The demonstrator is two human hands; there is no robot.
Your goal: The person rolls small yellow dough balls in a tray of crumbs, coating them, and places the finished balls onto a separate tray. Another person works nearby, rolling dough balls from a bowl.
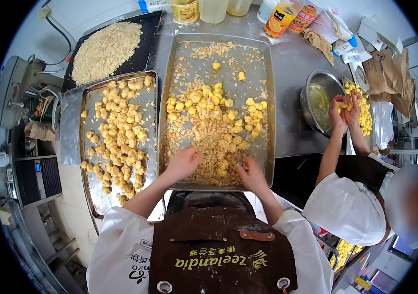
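A metal baking tray [254,161] lies before me, spread with toasted sliced-almond-like flakes [209,128] and glossy yellow dough balls [196,97]. Several flake-coated balls [232,141] sit in the heap nearer to me. My left hand [186,163] is over the near left part of the heap, its fingers curled; whether anything is inside them is hidden. At the near right edge of the heap, my right hand [252,174] has bent, parted fingers beside the flakes, with nothing visibly held.
At left are a tray of coated balls [120,136] and a black tray of pale flakes [108,51]. On the right a co-worker's hands [345,108] hold yellow pieces by a steel bowl [321,103] of yellowish liquid. An orange drink bottle [279,20] and tubs [185,11] line the back.
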